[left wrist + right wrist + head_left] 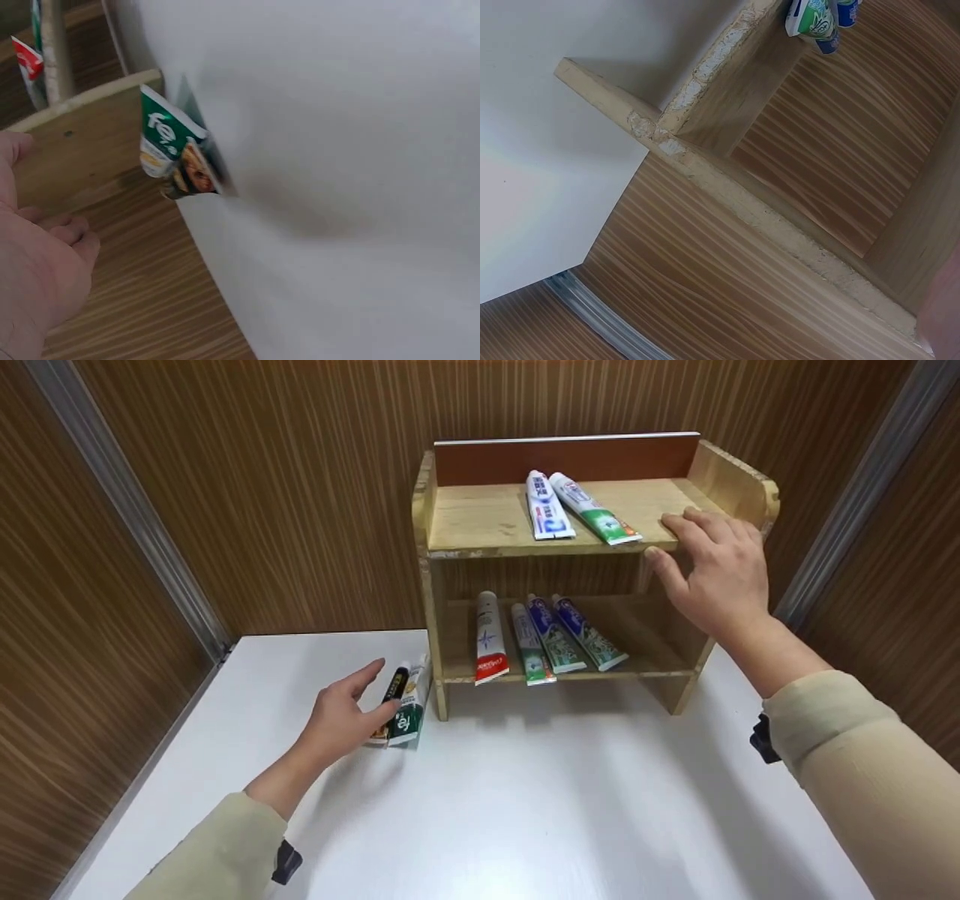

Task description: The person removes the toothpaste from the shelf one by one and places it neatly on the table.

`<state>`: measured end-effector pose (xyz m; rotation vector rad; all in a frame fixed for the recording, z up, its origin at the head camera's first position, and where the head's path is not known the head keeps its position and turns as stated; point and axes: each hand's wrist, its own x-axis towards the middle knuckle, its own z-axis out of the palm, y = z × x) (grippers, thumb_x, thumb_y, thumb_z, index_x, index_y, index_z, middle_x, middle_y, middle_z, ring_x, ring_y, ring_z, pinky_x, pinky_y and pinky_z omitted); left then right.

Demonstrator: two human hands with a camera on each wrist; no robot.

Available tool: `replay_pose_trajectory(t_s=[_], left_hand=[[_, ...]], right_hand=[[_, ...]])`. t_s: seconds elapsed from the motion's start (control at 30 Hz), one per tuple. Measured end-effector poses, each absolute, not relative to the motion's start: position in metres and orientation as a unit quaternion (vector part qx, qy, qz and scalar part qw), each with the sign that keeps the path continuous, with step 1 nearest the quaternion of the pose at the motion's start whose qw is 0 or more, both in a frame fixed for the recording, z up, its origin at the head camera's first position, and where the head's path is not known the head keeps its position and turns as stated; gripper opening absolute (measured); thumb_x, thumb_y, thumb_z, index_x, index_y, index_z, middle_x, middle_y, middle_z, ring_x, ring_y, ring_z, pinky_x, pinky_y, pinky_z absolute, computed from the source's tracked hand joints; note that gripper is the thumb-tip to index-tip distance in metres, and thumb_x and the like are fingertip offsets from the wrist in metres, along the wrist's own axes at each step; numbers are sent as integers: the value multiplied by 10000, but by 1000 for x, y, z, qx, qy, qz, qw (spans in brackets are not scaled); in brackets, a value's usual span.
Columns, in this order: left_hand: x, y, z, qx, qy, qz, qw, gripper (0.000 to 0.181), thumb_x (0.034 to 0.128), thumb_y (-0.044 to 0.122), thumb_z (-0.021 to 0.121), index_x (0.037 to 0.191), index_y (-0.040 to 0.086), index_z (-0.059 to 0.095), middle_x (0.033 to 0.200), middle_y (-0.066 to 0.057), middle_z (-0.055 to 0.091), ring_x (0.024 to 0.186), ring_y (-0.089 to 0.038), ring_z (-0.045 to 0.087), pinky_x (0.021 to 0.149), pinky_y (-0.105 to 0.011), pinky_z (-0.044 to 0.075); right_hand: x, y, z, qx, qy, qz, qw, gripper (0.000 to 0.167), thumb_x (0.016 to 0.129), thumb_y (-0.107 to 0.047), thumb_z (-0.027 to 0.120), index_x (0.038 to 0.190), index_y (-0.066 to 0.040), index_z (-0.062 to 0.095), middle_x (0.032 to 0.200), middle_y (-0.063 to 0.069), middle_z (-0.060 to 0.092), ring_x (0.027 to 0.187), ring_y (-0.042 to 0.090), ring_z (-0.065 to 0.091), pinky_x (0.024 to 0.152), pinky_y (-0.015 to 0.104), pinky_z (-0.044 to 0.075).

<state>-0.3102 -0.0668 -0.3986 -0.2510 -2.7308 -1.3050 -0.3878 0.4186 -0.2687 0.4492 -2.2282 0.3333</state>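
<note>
Beside the left end of a small wooden shelf (476,521), my left hand (341,720) reaches out with spread fingers and holds nothing. Two toothpaste tubes lean there, a black one (396,682) and a white and green one (409,712). In the left wrist view the green tube end (161,127) stands apart from my fingers, next to the black tube's printed end (196,172). My right hand (716,566) rests at the right front of the upper board, fingers over it and thumb at its front edge. Left of it lie a white-green tube (596,510) and a white-blue tube (549,506).
The lower board carries several toothpaste tubes: a white and red one (490,637), a white-green one (531,645) and two blue-green ones (555,634). The shelf stands on a white table (487,795). Wood-grained panels (262,495) enclose the back and sides.
</note>
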Motion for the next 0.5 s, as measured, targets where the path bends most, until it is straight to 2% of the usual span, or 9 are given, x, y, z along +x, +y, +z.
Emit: replay_pose_trajectory(t_s=[0.23,0.5], left_hand=[[-292,-54,-377,-129,-890,-428,92,738,972,227,788,1623,131,452,1640,-64,460,1524,-266,418,1204,-452,381],[-271,-36,-347,-193,-876,-420,135,722,953,197,810,1600,144,495,1612,-17,499,1503,-238,450,1174,-503,416]], right_hand=[[-388,418,-269,174,-887,128,408,529,1042,-472,611,1421,-107,665,1426,210,631,1370,419,527,1157,607,341],[-388,419,-268,171,-890,124,405,528,1048,-473,611,1428,-109,659,1438,207,624,1377,418,522,1168,606,335]])
